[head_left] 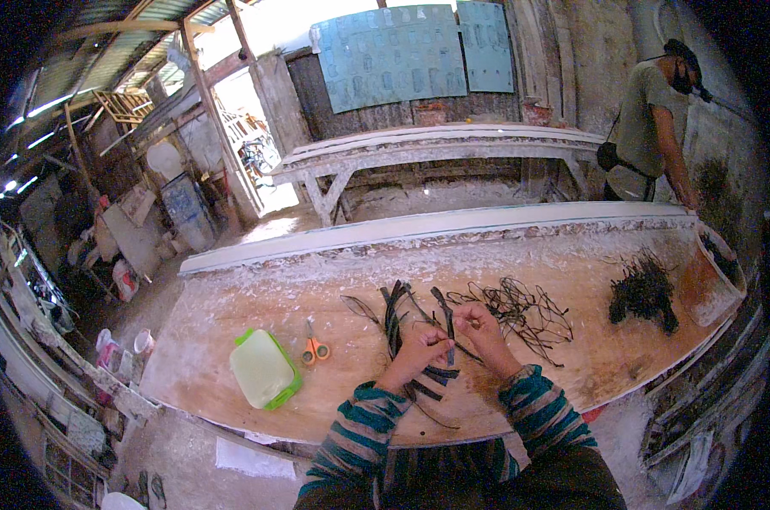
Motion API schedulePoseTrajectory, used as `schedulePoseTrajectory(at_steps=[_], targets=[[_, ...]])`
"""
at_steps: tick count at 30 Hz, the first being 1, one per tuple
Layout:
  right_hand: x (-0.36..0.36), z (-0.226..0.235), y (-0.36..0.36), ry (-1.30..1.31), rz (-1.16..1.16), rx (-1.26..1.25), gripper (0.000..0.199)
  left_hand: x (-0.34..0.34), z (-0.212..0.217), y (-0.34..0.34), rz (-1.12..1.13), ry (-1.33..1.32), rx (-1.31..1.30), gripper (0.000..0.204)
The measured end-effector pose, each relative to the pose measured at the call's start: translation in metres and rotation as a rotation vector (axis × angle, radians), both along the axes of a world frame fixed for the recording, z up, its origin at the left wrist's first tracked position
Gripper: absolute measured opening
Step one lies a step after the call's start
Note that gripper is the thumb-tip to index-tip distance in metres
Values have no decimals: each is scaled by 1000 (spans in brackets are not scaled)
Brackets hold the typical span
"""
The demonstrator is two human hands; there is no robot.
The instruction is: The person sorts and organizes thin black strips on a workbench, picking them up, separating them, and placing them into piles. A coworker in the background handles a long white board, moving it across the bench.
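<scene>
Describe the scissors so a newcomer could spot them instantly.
Find the pale wooden table. On its left part, between the green-rimmed container and the left hand, lie the scissors. Their bright orange handles set them apart from the black strips.

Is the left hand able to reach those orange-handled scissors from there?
Probably yes: the scissors lie uncovered to the left of the left hand, with only low black strips and bare tabletop between.

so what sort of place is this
Most likely a rough workshop: a wide wooden worktable dusted with white residue, a long white-crusted bench by the far wall, and a bare timber post beneath the roof.
</scene>
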State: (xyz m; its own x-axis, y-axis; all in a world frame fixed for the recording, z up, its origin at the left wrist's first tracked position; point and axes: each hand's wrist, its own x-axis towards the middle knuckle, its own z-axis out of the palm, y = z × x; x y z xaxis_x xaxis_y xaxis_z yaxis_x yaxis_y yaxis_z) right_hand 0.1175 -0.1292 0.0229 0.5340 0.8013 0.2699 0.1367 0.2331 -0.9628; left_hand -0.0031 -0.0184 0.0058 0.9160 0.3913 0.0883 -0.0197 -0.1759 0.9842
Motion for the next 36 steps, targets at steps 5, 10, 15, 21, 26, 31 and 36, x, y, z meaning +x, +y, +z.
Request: schedulePoseTrajectory(at_steps=[5, 10, 15, 21, 26, 31, 36], targets=[[23, -26, 1, 186, 163, 106, 25, 2, 0, -4, -91, 74, 40, 17], [16, 0, -4, 404, 246, 154, 31, 3, -9, -3, -218, 42, 18, 15], [23, 2, -10, 503, 192, 200, 38, 3, -8, -9, -212, 86, -37, 13], [17, 10, -10, 468, 205, 202, 51, -4, 4, -6, -235, 104, -29, 14], [16, 7, -7, 156, 40, 66, 48, -7, 10, -8, -122, 60, -94, 18], [19, -2, 0, -354, -84, 151, 21, -3, 7, 2, 98, -76, -253, 14], [14, -14, 2, -702, -67, 161, 16, -1, -1, 13, 208, -145, -355, 15]])
